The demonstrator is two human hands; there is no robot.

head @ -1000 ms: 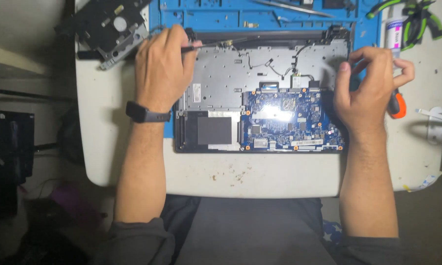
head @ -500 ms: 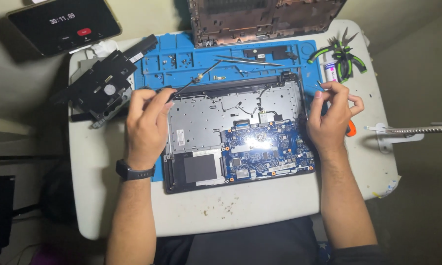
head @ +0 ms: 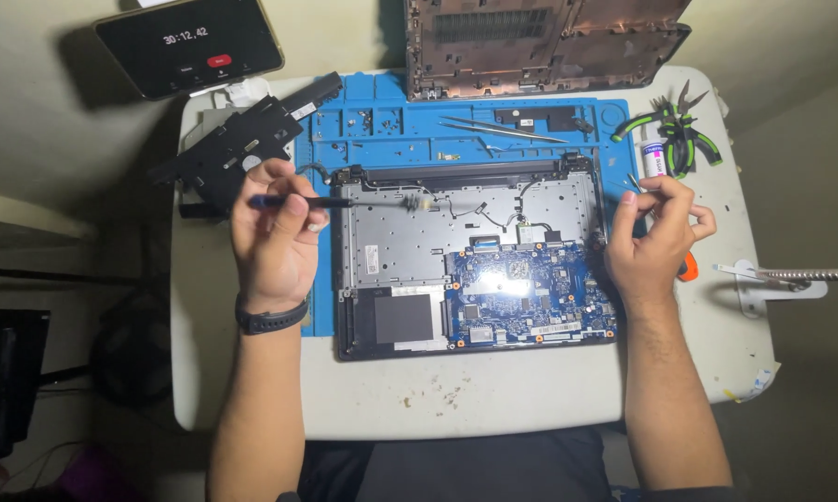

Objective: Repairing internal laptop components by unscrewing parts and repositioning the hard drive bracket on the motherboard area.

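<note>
An opened laptop (head: pixel 475 270) is seen from above, lying on a blue mat (head: pixel 382 130) on a pale surface (head: pixel 493 400). Its grey inner plate is exposed, with a blue circuit board (head: pixel 531 297) at the lower right and a dark square bay at the lower left.

The left hand (head: pixel 275 232) is held just left of the laptop's upper corner. Its grip is closed on a thin dark tool (head: pixel 321 201), which is laid level with its tip pointing right over the laptop's top edge. A black band is worn on that wrist.

The right hand (head: pixel 656 237) is held at the laptop's right edge, fingers curled and pinched together. An orange-handled tool (head: pixel 687 270) shows beneath the palm; whether it is gripped or only lies under the hand cannot be told.

A small white tube (head: pixel 653 158) with a purple label stands near the mat's right edge, beside green-handled pliers (head: pixel 675 130). Small pale stickers are seen on the grey plate and along the board's lower edge; their print is too small to make out. A phone (head: pixel 191 46) with a dark screen is propped at the upper left. A black drive (head: pixel 228 153) is partly hidden behind the left hand. The laptop's brown bottom cover (head: pixel 540 46) is cut off by the top of the view. Tweezers (head: pixel 498 128) lie on the mat. A white clamp with a metal arm (head: pixel 782 277) is cut off at the right.
</note>
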